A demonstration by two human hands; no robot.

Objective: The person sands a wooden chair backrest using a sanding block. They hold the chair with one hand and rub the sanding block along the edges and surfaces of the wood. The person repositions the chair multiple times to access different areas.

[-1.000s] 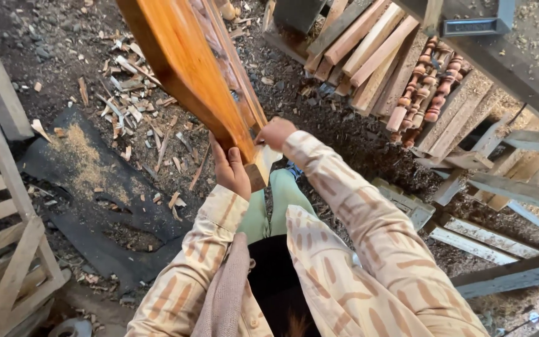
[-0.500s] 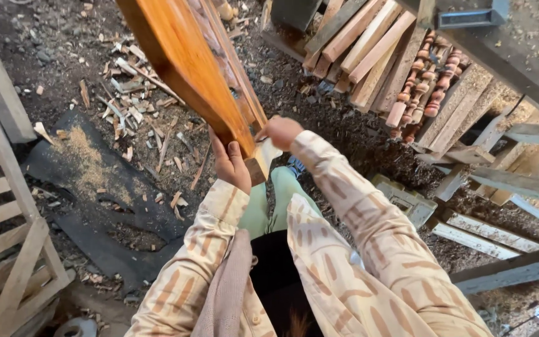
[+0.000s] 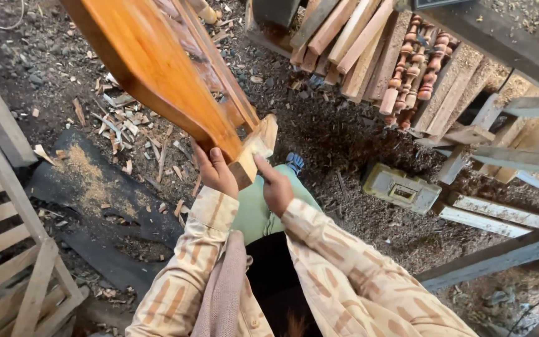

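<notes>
Single head-worn view, looking steeply down. Close on the sleeved arms; wood-chip-strewn dirt floor (image 3: 338, 150) lies below.

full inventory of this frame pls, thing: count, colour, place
carved wooden frame piece: one, glossy orange-brown, held up at centre-left
wood offcuts: many, pale, scattered on the ground at left
black sheet: one, dusted with sawdust, on the ground lower left
slatted wooden frame: one, grey, left edge
stacked timber lengths: several, tan, top centre
turned spindles: several, reddish, upper right
greenish block: one, on the ground at right
grey beams: several, right side
left hand: gripping the piece's lower end
right hand: on the same end
</notes>
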